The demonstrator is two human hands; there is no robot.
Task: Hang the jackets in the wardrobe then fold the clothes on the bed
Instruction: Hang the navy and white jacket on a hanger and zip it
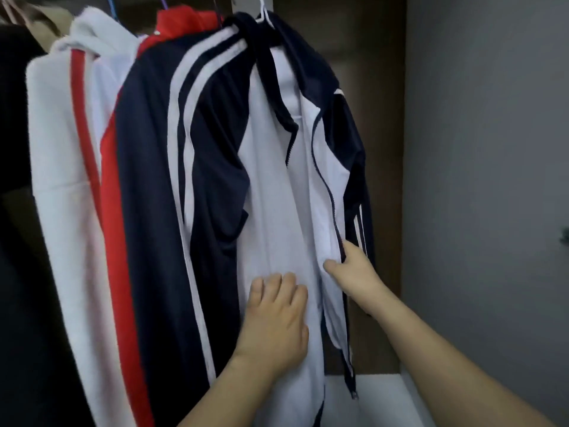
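A navy and white track jacket [271, 167] hangs unzipped on a white hanger [266, 13] at the right end of the wardrobe rail. My left hand [275, 318] lies flat with straight fingers against its white left front panel. My right hand [351, 269] pinches the zipper edge of the right front panel, thumb in front and fingers behind the cloth. To the left hang a navy, red and white jacket [147, 180] and a white hooded jacket with a red stripe [64, 149].
Dark clothing [15, 211] fills the far left of the wardrobe. The brown back wall [378, 87] shows behind the jackets. A grey side panel [486, 180] stands close on the right, and a white shelf [378, 396] lies below.
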